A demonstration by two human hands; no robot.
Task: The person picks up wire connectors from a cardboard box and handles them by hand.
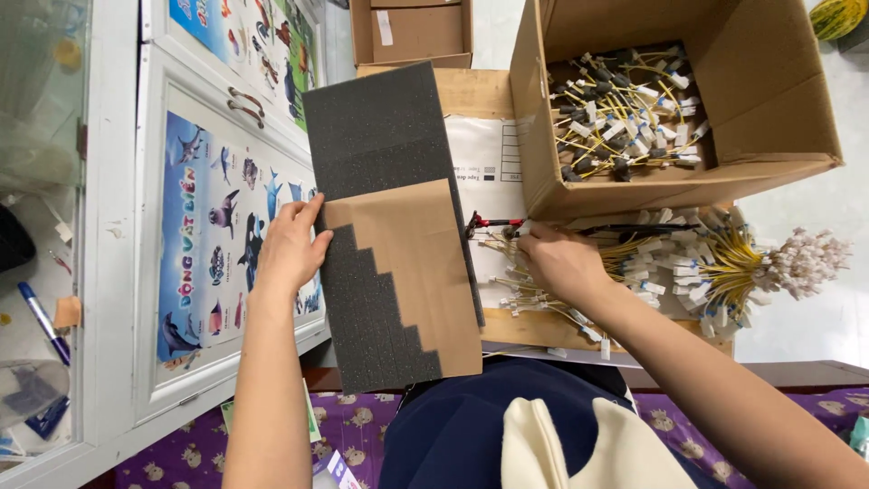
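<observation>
Closest to the camera, bottom centre, a navy lap with a cream cloth point(579, 448) is filling the frame, and both bare arms are reaching up from it. The left hand point(291, 246) is resting spread and flat against the left edge of the dark foam sheet point(380, 136) with its stair-cut cardboard piece point(425, 263), mid frame. The right hand point(561, 263) is pinching what looks like a red-handled tool point(493, 222) over a loose pile of yellow cables with white tags point(688, 263), centre right. My worry is that those cables are lying tangled, so one could snag and drag the bundle off the surface's near edge. The foam is overhanging toward the lap and might slide. Room is looking tight, since the open cardboard box point(778, 136) of more cables is crowding the upper right.
</observation>
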